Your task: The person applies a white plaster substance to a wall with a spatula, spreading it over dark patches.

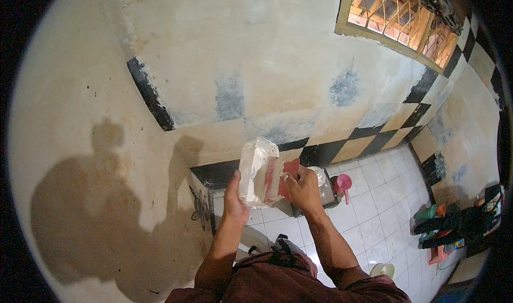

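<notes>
My left hand is closed on the side of a white tray smeared with white paste that looks like wall putty. In my right hand is a red scraper, its wide blade coated with the same paste. The blade lies over the tray's right side, and whether it presses on the inside is hard to tell. Both hands are in front of my body, near the wall. Pale coats and bluish-grey patches cover much of the wall ahead, over black and cream squares.
Below my right hand is a dark container with clear plastic in it, beside a pink dipper. White tiles cover the floor. Dark cloth and colourful items lie at right, a pale green round object nearer me. A barred window is upper right.
</notes>
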Tool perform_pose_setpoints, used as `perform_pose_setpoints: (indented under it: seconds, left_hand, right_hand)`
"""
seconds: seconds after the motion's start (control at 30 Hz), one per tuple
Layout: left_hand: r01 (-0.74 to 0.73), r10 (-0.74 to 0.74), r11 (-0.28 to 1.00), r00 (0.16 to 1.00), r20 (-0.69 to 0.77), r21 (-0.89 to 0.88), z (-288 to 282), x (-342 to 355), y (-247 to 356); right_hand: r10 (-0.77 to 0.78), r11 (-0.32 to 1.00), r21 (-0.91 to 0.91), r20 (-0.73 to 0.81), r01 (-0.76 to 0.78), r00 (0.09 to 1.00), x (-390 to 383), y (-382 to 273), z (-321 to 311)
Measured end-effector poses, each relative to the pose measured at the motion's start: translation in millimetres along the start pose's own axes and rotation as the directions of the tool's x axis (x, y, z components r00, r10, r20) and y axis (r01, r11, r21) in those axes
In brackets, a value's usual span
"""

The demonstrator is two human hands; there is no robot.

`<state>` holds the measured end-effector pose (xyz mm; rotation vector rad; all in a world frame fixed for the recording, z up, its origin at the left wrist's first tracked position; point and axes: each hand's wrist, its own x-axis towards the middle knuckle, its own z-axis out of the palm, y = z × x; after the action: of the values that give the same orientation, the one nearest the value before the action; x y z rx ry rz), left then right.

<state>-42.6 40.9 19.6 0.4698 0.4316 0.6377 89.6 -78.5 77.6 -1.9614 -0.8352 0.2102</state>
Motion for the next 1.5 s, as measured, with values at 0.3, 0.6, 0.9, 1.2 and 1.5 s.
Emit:
perform_pose_setpoints:
  seconds: [0.3,0.6,0.9,1.2,1.5]
  left_hand:
    - [0.043,-0.043,0.996,0.999,-0.005,0.08,3,-3,-3]
    - [0.024,-0.023,1.0,0.998,-0.051,0.018,-3,-4,-4]
    - [-0.037,0.039,0.999,0.998,-0.042,0.037,-3,-3,4]
    - [0.07,-0.063,0.993,0.995,-0.073,0.094,-11,-7,-2]
    - [-0.009,0.007,1.0,0.998,0.061,0.019,1,-4,16]
  right_hand:
    - [0.101,0.98,0.168,0.012,-0.101,0.995,0,9,8]
    - [0.159,0.969,0.187,0.037,-0.163,0.987,0,3,-4]
    - [0.047,0.998,-0.047,-0.021,-0.048,0.999,-13,-22,4]
    - [-0.067,0.997,0.033,0.045,0.065,0.997,-5,-1,23]
    - [-0.191,0.975,0.128,0.047,0.184,0.98,-5,-12,7]
